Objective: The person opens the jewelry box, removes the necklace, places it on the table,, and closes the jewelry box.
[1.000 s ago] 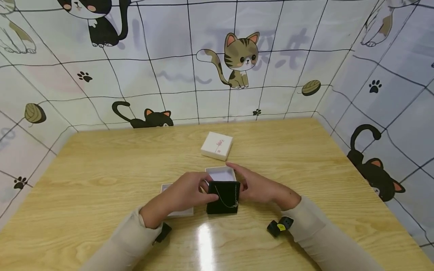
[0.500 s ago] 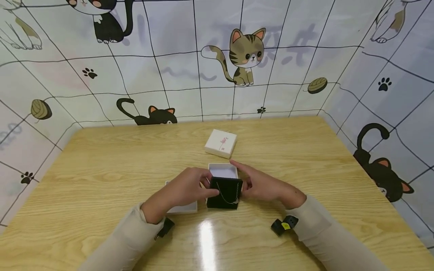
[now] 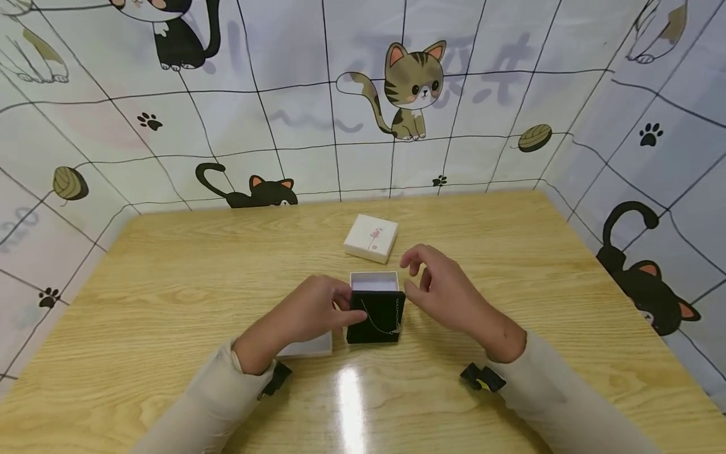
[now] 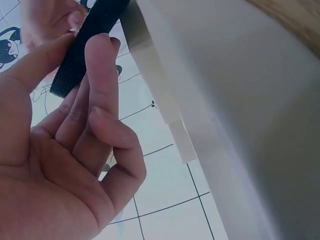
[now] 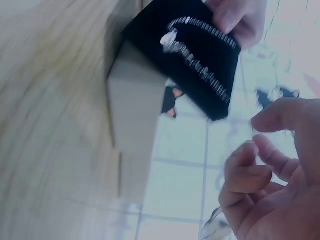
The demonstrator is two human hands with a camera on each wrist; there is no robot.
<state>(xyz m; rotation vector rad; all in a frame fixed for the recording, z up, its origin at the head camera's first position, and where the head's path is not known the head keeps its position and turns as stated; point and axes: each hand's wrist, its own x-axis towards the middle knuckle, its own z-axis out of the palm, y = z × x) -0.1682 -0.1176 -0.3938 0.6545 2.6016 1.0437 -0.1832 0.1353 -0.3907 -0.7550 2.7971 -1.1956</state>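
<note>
My left hand pinches a black square pad at its left edge, thumb in front and fingers behind. A thin silver chain with a small bright pendant lies across the pad's face. The pad tilts over the near side of an open white box, whose pale inside shows behind it. Just right of the pad, my right hand hovers apart from it with loosely bent fingers and nothing held. In the left wrist view the pad appears edge-on between thumb and fingers.
A white lid with a pink flower print lies behind the open box. Partly under my left forearm is another white box part. The wooden table meets a cat-patterned cloth wall at the back and sides.
My right hand has let go of the pad and box and moved up and to the right. My left hand still holds the pad, which now stands slightly more upright.
</note>
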